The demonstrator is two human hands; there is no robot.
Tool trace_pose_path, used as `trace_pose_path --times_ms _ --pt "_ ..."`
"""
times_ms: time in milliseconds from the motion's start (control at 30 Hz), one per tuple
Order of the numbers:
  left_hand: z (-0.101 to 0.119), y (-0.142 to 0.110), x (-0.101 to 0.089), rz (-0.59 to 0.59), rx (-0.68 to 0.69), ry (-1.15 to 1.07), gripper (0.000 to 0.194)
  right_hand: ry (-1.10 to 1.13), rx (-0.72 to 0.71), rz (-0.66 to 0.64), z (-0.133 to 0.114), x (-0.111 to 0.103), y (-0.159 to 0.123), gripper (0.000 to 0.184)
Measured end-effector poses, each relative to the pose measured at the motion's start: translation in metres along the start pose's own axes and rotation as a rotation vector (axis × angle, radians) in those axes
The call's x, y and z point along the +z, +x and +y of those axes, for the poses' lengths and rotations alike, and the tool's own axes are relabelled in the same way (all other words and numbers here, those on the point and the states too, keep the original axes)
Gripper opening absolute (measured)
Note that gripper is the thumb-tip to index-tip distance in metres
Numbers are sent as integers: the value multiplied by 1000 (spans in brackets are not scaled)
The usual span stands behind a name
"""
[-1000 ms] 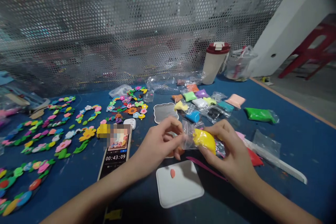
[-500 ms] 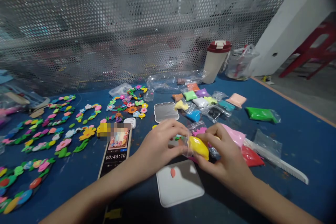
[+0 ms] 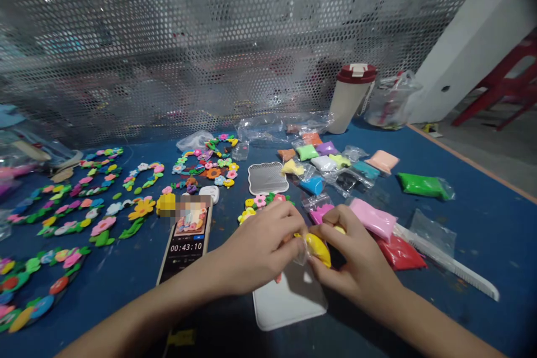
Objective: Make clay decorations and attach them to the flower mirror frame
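Observation:
Both my hands meet low over a white square board on the blue table. My right hand grips a clear bag of yellow clay, fingers curled round it. My left hand is closed in a pinch at the bag's open end, touching the yellow clay. The small orange clay piece on the board is mostly hidden under my left hand.
A phone showing a timer lies left of my hands. Finished clay flower wreaths cover the table's left. Several small clay bags, a pink bag, a red bag, a green bag, a white comb and a lidded cup lie beyond.
Both hands have dropped lower and nearer the white board with the yellow clay bag. My left fingers moved from the bag's edge into its opening.

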State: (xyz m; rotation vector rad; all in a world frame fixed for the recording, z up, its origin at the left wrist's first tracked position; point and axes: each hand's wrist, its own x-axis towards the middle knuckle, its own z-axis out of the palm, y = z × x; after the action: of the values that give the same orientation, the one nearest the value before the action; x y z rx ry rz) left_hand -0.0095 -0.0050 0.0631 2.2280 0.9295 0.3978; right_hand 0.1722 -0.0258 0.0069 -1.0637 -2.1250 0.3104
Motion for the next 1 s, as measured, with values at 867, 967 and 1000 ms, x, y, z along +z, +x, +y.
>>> trace_pose_path --times_ms 867,967,1000 --pt "-22 7 -6 219 -360 -773 34 125 201 115 6 8 0 10" --pt "-21 7 -1 152 -355 -779 30 80 201 169 10 8 3 14" --pt "-19 6 1 116 -352 -791 27 52 199 186 11 7 4 17"
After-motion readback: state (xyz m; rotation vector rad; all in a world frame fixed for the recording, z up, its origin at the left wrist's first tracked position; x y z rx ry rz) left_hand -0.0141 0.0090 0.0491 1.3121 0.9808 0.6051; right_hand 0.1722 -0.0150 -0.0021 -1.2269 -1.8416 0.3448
